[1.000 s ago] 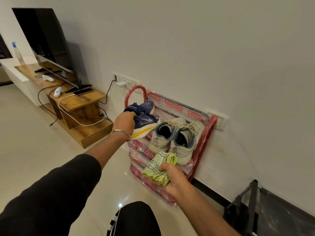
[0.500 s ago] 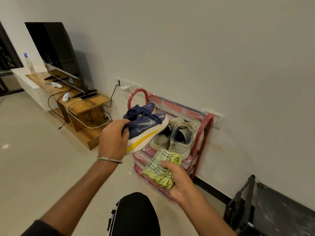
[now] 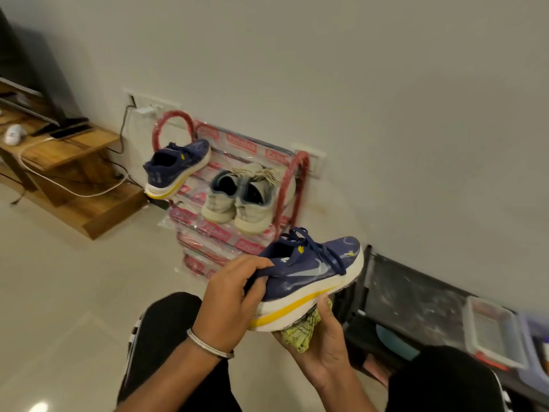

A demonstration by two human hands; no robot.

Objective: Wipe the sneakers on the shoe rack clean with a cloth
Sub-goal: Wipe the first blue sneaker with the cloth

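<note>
Left hand [image 3: 230, 295] grips the blue sneaker's [image 3: 309, 278] heel (fingers curled inside); right hand [image 3: 322, 340] cups the cloth [image 3: 300, 333] beneath its sole.

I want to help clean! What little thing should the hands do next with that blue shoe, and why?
Probably rub the cloth along the white and yellow sole. The left hand already grips the blue sneaker at its heel, and the right hand holds the cloth pressed under the sole, so wiping can likely begin there.
</note>
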